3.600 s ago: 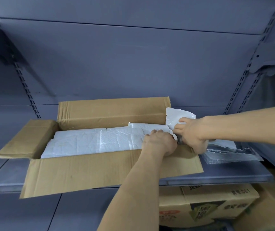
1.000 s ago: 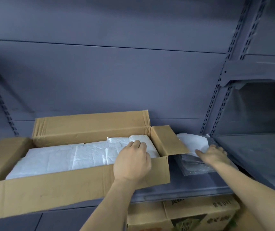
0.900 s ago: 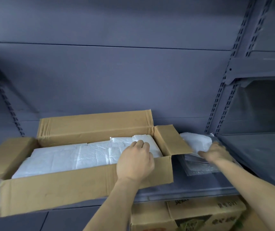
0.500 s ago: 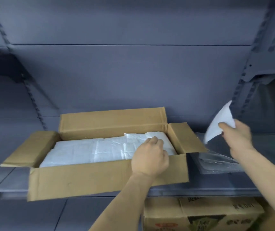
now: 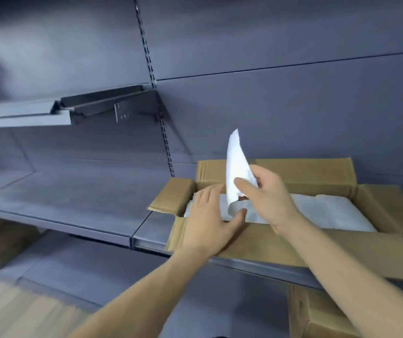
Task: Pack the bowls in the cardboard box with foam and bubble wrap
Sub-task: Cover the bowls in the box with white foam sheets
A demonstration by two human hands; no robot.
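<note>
An open cardboard box point(image 5: 281, 245) sits on a grey metal shelf, its flaps folded out. White foam sheets point(image 5: 329, 213) cover its inside; no bowls show. My right hand point(image 5: 266, 196) pinches a loose white foam sheet point(image 5: 235, 167) and holds it upright over the box's left end. My left hand point(image 5: 210, 215) lies flat with spread fingers on the foam at the left end, its thumb touching the sheet's lower edge.
The grey shelf point(image 5: 73, 198) stretches to the left of the box, with a bracket and a higher shelf point(image 5: 24, 113) above it. More cardboard boxes point(image 5: 317, 313) stand under the shelf at lower right. A slotted upright point(image 5: 161, 132) runs behind the box.
My right hand lifted a white foam sheet from the shelf to the right and carried it over to the box's left end. My left hand slid from the right end to the left end. The view swung left.
</note>
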